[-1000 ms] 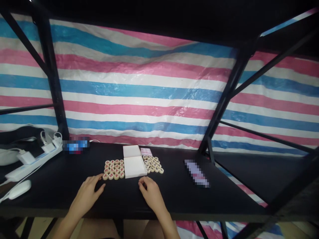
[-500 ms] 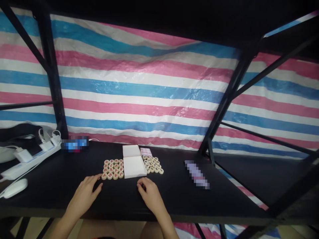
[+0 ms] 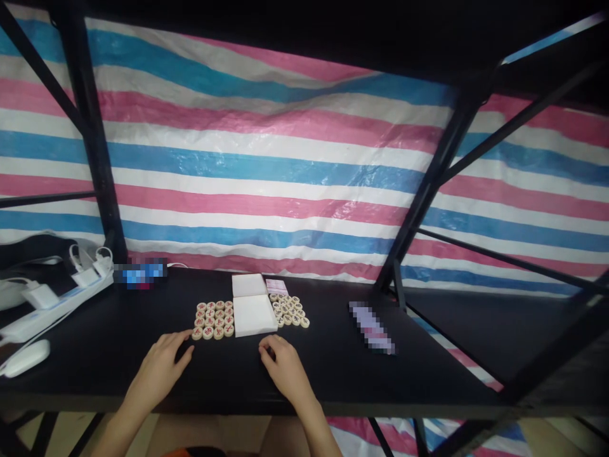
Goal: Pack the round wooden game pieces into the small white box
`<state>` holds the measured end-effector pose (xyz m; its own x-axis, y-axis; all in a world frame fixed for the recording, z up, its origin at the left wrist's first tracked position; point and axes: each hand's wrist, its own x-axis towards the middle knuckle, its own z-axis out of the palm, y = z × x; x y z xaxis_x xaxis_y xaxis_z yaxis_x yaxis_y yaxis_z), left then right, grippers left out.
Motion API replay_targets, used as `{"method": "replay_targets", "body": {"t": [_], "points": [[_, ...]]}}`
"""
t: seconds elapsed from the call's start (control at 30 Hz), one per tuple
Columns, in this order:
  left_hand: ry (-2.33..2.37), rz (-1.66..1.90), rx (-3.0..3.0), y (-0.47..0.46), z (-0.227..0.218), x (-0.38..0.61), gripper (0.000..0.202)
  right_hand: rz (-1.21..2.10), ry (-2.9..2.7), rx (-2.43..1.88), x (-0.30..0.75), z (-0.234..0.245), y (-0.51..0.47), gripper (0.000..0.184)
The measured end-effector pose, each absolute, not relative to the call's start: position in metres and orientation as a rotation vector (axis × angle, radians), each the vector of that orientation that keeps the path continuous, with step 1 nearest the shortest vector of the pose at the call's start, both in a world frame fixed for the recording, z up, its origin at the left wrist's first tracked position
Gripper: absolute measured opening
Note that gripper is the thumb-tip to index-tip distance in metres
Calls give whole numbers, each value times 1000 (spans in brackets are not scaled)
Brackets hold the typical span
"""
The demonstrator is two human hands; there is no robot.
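My left hand (image 3: 162,367) rests on the black desk (image 3: 223,374), its thumb apart and its fingers stretched forward. Its fingertips lie at the near left corner of the red-marked Chinese chess pieces (image 3: 213,320), which stand in neat rows. Nothing shows in its grasp. My right hand (image 3: 284,367) lies loosely curved, thumb apart from the fingers, with nothing visible in it. Just beyond it is an opened white box (image 3: 254,317), its lid folded back. Right of the box sit the dark-marked Chinese chess pieces (image 3: 290,311), packed in a less even cluster.
Behind the dark-marked pieces lies a pinkish printed card (image 3: 276,287). A blurred-out flat object (image 3: 372,328) is to the right. At the left are a white power strip (image 3: 61,309) with chargers, a white mouse-like object (image 3: 28,358) and another blurred-out item (image 3: 141,273). Black frame posts (image 3: 419,203) flank the desk.
The view has shifted slightly, so everything sits a little further left and higher. Both hands hold nearly the same poses, and the pieces and box keep their places.
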<state>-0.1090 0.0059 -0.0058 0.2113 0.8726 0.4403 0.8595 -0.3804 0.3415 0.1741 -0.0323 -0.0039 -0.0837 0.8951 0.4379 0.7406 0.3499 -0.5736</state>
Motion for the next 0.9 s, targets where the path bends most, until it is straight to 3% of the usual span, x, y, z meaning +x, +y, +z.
{"method": "replay_targets", "body": {"t": [0.33,0.53,0.9], "points": [[1699,901,2429,5,-5,-109,32,268,-1721,-1297,187,-3,-26,18],[1691,907,2420,5,-7,-109,31,76,-1882,-1492,238,18,43,34],[1695,896,2411,0,-2,-106,29,317,-2112,-1497,255,19,97,31]]}}
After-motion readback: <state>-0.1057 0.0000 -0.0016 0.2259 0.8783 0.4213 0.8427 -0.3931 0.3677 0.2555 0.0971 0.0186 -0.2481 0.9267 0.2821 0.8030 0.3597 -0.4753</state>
